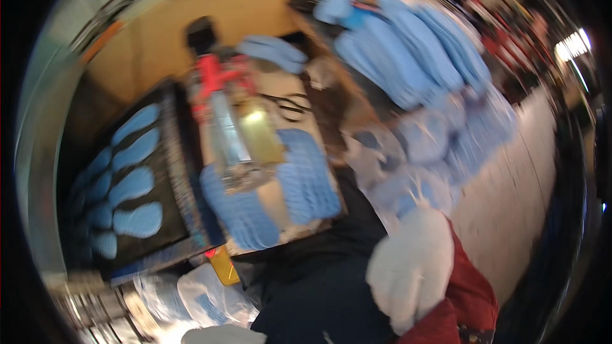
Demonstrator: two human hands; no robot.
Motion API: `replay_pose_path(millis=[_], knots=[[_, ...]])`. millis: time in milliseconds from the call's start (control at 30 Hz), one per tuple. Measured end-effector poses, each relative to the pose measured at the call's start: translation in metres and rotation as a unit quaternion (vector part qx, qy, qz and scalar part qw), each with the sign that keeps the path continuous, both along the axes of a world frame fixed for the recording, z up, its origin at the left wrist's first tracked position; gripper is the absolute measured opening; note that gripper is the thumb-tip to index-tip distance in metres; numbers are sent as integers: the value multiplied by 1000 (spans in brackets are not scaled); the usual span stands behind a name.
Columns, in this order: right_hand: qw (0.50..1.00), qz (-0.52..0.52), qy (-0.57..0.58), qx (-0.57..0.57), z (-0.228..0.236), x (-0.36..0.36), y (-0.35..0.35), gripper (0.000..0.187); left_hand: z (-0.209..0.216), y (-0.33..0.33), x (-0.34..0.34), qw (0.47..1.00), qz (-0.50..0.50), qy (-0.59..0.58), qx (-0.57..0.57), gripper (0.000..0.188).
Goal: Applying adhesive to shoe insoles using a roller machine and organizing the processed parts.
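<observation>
My right hand, in a white glove and red sleeve, is at the lower right. Its upper end meets or overlaps clear plastic bags with blue pieces inside; motion blur hides whether its fingers grip one. Only the white-gloved top of my left hand shows at the bottom edge, fingers hidden. In front of me, a board carries two stacks of blue insoles, the left stack and the right stack. Black-handled scissors and a clear bottle with a red trigger sprayer are beyond them.
On the left, a dark tray holds several separate blue insoles. More blue insoles are piled at the far right. A yellowish bottle stands by the sprayer. Bagged pieces and a yellow object are at the lower left.
</observation>
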State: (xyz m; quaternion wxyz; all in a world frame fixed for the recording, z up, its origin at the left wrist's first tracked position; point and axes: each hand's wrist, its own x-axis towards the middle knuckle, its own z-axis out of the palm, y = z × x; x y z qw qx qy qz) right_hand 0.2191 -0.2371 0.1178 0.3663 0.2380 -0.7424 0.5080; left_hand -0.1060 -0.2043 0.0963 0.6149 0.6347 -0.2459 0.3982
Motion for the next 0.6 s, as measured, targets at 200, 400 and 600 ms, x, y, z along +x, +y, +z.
replay_pose_path(millis=[200,400,600], knots=[[978,-202,58,-2,-8,28,-2,29,7,30,31,984,159,-80,-5,22],[969,-239,66,-4,-4,36,-12,29,-9,30,34,975,173,-138,-29,20],[996,-52,-75,-13,21,32,-13,23,-11,4,-30,972,215,-71,59,19]])
